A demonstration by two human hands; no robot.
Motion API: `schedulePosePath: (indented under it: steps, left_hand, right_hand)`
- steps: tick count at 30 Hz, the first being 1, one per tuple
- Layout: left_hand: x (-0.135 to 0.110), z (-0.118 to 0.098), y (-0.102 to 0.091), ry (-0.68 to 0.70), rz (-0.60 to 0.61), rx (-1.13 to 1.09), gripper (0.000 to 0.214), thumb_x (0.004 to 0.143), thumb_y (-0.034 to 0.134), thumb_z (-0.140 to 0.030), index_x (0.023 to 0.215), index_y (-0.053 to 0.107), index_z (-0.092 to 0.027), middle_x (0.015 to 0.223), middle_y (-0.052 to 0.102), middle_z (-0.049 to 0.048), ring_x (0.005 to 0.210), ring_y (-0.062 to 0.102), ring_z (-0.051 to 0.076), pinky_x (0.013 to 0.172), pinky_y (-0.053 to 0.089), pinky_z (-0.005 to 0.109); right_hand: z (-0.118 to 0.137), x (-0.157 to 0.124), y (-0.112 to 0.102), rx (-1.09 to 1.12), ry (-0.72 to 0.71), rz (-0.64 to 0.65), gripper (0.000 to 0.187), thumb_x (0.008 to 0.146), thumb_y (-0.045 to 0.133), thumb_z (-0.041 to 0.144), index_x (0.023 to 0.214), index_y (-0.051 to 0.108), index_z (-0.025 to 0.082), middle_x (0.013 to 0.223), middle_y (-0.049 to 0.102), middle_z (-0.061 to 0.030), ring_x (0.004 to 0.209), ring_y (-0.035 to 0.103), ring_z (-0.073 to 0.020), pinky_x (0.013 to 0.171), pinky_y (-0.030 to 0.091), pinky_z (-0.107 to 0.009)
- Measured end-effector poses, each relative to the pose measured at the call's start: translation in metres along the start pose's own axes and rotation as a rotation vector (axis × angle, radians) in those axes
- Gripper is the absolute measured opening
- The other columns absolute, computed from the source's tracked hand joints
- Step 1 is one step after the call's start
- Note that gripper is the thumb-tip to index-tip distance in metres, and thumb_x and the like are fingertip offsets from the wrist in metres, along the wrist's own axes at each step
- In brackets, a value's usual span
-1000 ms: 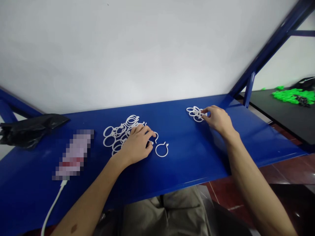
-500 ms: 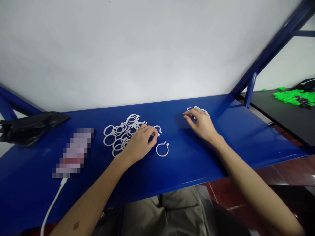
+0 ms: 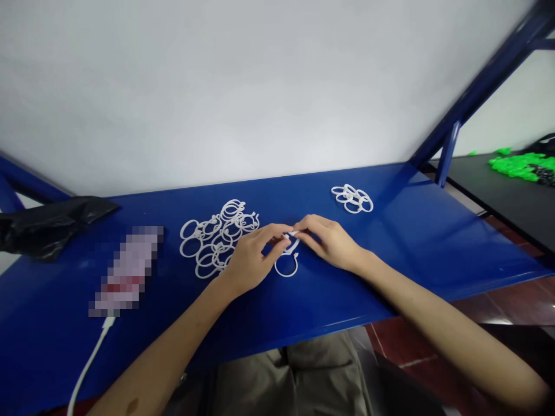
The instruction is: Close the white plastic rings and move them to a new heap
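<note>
Left hand (image 3: 248,259): fingers bent, thumb and forefinger pinching one side of a white ring (image 3: 293,248)
Right hand (image 3: 333,241): turned inward, thumb and forefingers pinching the ring's other side
Fingertips: nearly meeting
Forearms: slanting in from both lower corners over the blue table (image 3: 338,294)
White ring: between the hands, just beyond a loose ring (image 3: 286,275)
Larger pile (image 3: 220,247): beside the left hand
Smaller pile (image 3: 353,200): beyond the right

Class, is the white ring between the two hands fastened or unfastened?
Cannot tell: the left hand and right hand partly cover the white ring, and its ends aren't clear.
</note>
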State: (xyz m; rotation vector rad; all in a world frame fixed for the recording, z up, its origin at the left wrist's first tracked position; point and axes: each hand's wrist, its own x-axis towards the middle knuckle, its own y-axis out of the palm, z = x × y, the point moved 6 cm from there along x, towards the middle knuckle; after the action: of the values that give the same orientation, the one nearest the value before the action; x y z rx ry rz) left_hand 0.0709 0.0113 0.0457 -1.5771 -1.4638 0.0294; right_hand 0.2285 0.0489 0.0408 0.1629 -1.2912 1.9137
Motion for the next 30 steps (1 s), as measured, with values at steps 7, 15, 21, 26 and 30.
schedulePosePath:
  steps: [7,15,21,26,30]
  left_hand:
    - [0.001,0.001,-0.001,0.008,-0.035,-0.02,0.012,0.091,0.061,-0.011,0.085,0.062,-0.021,0.079,0.069,-0.004,0.073,0.065,0.01,0.071,0.052,0.022]
    - [-0.001,0.003,0.005,-0.016,-0.033,0.03,0.01,0.094,0.059,-0.018,0.085,0.061,-0.022,0.08,0.07,-0.0033,0.074,0.065,0.013,0.077,0.052,0.029]
    - [-0.001,0.008,0.012,0.015,0.09,0.197,0.015,0.095,0.06,-0.03,0.106,0.061,-0.021,0.088,0.067,0.0012,0.087,0.064,0.019,0.09,0.051,0.039]
    - [-0.007,0.009,0.023,0.0,0.304,0.263,0.025,0.094,0.057,-0.027,0.118,0.061,-0.021,0.108,0.065,0.0056,0.102,0.059,0.023,0.097,0.046,0.045]
    - [-0.01,0.011,0.028,0.009,0.365,0.284,0.032,0.093,0.047,-0.014,0.121,0.062,-0.02,0.109,0.064,0.0059,0.103,0.056,0.023,0.097,0.045,0.044]
  right_hand:
    - [0.016,0.0,0.008,0.006,-0.117,0.105,0.022,0.106,0.039,0.023,0.099,0.059,0.017,0.093,0.065,-0.008,0.085,0.058,-0.0182,0.077,0.051,-0.033]
    - [0.02,0.002,0.007,-0.117,-0.151,0.177,0.029,0.106,0.034,0.025,0.103,0.062,0.018,0.092,0.065,-0.0091,0.082,0.056,-0.0194,0.075,0.049,-0.034]
    - [-0.035,-0.005,-0.06,-0.361,0.201,-0.211,0.02,0.101,0.049,0.031,0.111,0.064,0.022,0.095,0.069,-0.0088,0.085,0.062,-0.0226,0.078,0.051,-0.038]
    - [-0.089,-0.033,-0.113,-0.519,0.473,-0.271,0.019,0.094,0.058,0.034,0.087,0.068,0.019,0.086,0.068,-0.0088,0.071,0.06,-0.0202,0.068,0.048,-0.035]
    - [-0.111,-0.045,-0.119,-0.517,0.556,-0.165,0.012,0.088,0.061,0.028,0.086,0.07,0.02,0.082,0.069,-0.0063,0.069,0.061,-0.0196,0.066,0.046,-0.033]
